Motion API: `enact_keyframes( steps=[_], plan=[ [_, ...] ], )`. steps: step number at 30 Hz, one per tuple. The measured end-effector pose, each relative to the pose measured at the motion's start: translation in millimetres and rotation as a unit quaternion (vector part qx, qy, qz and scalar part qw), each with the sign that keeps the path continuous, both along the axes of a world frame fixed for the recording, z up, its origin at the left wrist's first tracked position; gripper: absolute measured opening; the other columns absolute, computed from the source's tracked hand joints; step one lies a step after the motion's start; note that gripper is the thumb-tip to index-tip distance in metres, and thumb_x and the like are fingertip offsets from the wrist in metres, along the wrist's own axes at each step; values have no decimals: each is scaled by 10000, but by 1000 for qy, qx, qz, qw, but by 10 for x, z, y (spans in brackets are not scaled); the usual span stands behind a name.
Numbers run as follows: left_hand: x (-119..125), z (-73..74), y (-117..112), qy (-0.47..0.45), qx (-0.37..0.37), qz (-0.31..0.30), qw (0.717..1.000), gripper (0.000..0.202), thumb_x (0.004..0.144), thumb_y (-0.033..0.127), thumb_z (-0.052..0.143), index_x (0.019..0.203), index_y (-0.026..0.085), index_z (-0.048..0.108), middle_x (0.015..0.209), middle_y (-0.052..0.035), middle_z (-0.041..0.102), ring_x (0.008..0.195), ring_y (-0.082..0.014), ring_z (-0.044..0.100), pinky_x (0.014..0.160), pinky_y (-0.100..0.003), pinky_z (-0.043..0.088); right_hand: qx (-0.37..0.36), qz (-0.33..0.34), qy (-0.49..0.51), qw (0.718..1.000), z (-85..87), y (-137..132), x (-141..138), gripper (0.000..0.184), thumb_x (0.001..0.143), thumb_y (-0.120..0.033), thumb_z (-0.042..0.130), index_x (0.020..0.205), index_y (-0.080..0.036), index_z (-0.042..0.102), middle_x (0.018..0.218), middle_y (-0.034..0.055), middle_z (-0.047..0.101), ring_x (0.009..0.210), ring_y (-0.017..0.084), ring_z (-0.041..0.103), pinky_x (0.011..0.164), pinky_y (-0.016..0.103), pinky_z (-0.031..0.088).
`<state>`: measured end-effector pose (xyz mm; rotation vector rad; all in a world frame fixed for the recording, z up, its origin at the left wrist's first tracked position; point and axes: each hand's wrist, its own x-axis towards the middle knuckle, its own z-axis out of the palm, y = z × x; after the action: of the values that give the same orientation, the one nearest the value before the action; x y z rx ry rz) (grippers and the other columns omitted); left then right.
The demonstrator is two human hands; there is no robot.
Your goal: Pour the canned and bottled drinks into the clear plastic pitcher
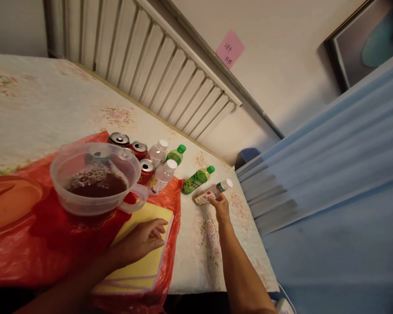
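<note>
At the right side of the table, my right hand grips a clear plastic bottle with a white cap and a printed label. A green-capped drink bottle stands just left of it. My left hand hovers over or rests on a stack of yellow cloths, its fingers loosely bent and apart with nothing in them. Behind that hand stands a translucent plastic pitcher holding dark, foamy liquid. Whether the left hand touches the cloths I cannot tell.
Drink cans, two white-capped bottles and another green-capped bottle cluster behind the pitcher. An orange plastic tray lies on a red plastic sheet. A radiator and a blue curtain border the flower-patterned tablecloth.
</note>
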<state>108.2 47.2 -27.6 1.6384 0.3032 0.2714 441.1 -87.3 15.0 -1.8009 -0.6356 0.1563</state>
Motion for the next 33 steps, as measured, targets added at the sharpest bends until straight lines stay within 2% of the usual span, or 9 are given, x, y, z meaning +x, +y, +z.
enact_keyframes(
  steps=[5, 9, 13, 17, 22, 33],
  plan=[
    [6, -9, -2, 8, 2, -5, 1000, 507, 817, 404, 591, 1264, 166, 611, 1113, -105, 716, 993, -238, 670, 946, -399, 542, 7, 11, 7, 1000, -142, 120, 76, 488, 587, -377, 789, 1016, -164, 695, 930, 50, 760, 827, 223, 665, 747, 329, 515],
    [-5, 12, 5, 17, -1, -15, 1000, 530, 802, 412, 598, 1275, 173, 612, 1127, -104, 718, 1031, -255, 666, 967, -421, 532, 16, 5, 16, 1000, -325, 149, 29, 540, 634, -427, 754, 1094, -158, 665, 986, 75, 764, 864, 233, 684, 764, 340, 531],
    [-15, 14, 6, 27, -1, -19, 999, 569, 792, 414, 588, 1301, 157, 597, 1163, -120, 707, 1056, -260, 660, 981, -418, 529, 6, -34, 13, 999, -576, 191, -72, 493, 606, -401, 752, 1020, -147, 666, 958, 98, 767, 825, 236, 683, 747, 342, 533],
    [-25, 8, 4, 31, 4, -17, 999, 556, 788, 409, 592, 1292, 175, 602, 1164, -115, 711, 1064, -266, 659, 995, -424, 522, -13, -87, -13, 996, -759, 246, -150, 429, 580, -388, 740, 941, -166, 667, 871, 58, 755, 749, 208, 641, 722, 323, 508],
    [-34, -6, 0, 38, 3, -9, 999, 541, 781, 402, 597, 1274, 181, 618, 1159, -110, 717, 1068, -271, 659, 995, -427, 527, -33, -115, -46, 992, -795, 273, -203, 446, 583, -406, 742, 958, -176, 672, 881, 41, 735, 724, 192, 602, 706, 306, 484],
    [-29, -31, -5, 49, 0, -8, 999, 572, 761, 426, 600, 1284, 196, 623, 1150, -98, 723, 1082, -273, 656, 1015, -427, 517, -50, -104, -76, 990, -771, 328, -221, 371, 629, -414, 703, 924, -192, 675, 823, 20, 734, 703, 191, 581, 685, 298, 475]
  ],
)
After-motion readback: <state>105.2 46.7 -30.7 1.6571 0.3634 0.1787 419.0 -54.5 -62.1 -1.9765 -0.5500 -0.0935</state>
